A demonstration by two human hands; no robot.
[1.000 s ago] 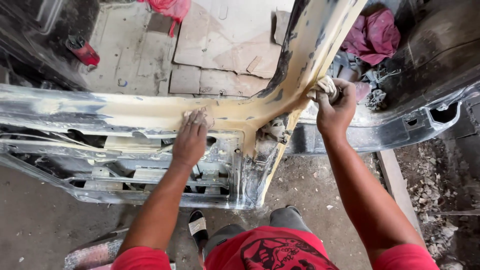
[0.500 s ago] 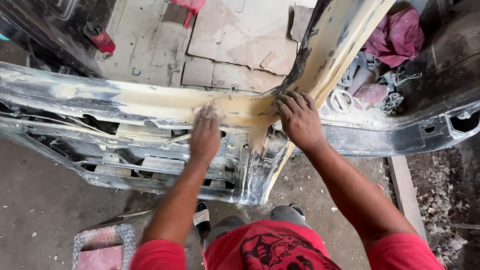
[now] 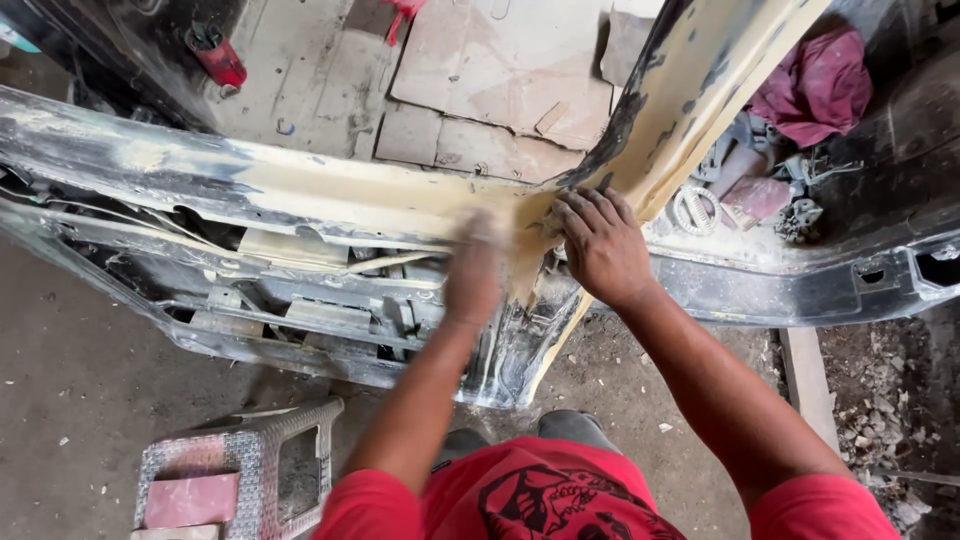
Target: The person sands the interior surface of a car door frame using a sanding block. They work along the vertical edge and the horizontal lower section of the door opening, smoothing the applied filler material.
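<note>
The yellow-puttied car body sill [image 3: 330, 190] crosses the frame's middle, meeting the pillar [image 3: 700, 110] at centre. The right hand [image 3: 598, 245] lies flat on that joint, holding nothing; the blurred left hand [image 3: 475, 268] presses just beside it, grip unclear.

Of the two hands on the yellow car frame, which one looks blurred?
The left hand, on the horizontal yellow-filled sill, is blurred. The right hand is sharp, fingers spread where the pillar meets the sill.
</note>
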